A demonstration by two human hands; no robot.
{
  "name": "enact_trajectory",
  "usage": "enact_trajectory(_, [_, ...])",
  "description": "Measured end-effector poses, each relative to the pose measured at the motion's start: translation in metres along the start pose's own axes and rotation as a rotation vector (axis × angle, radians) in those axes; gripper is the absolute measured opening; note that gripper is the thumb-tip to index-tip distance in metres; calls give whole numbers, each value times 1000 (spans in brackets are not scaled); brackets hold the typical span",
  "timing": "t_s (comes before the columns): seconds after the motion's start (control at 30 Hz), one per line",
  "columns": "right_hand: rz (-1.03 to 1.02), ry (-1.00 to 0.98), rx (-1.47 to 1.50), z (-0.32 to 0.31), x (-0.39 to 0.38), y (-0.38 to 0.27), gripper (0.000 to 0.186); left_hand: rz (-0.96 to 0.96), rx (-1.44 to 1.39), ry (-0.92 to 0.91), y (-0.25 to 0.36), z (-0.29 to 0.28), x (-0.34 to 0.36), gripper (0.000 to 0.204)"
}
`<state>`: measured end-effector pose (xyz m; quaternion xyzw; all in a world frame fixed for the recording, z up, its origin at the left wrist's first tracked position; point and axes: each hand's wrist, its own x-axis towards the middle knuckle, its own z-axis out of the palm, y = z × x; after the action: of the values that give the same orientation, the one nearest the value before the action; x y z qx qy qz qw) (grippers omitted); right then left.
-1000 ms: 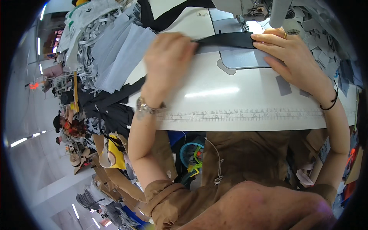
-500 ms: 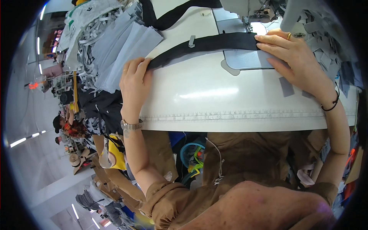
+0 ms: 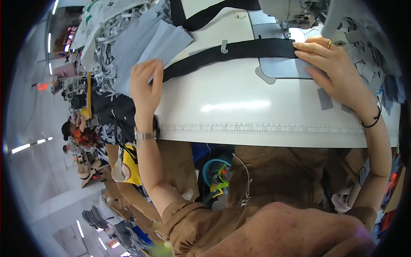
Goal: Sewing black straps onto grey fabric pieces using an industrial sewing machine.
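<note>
A long black strap lies across the white sewing table, running from the left edge toward the sewing machine at the top right. My right hand lies flat with its fingertips pressing the strap's right end next to the machine's metal plate. My left hand hovers with fingers spread at the table's left edge, holding nothing, just beside a stack of light grey fabric pieces and the strap's left part.
A heap of grey and white strips is piled at the far left. Small grey fabric patches lie at the right of the machine. A printed ruler runs along the table's front edge. Other people work at distant stations.
My left hand has slid left along the strap, lifted off it and now reaches toward the grey fabric stack. The right hand has stayed on the strap's right end.
</note>
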<state>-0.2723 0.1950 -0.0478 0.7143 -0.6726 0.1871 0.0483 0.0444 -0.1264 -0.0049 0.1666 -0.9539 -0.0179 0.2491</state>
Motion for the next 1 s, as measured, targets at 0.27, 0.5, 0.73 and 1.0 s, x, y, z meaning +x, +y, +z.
enact_trajectory(0.27, [44,-11,7,-4,1,-6,33,-103,352,-46,-25,45,39,68])
enact_trajectory(0.5, [112,-79,94,-4,-1,-6,32,20,211,-92,-43,39,25,73])
enact_trajectory(0.73, [114,-86,42,-5,-3,-10,32,-90,62,-110,-46,32,30,65])
enact_trajectory(1.0, [127,-102,54,-3,-5,-9,33,16,84,12,-61,41,13,62])
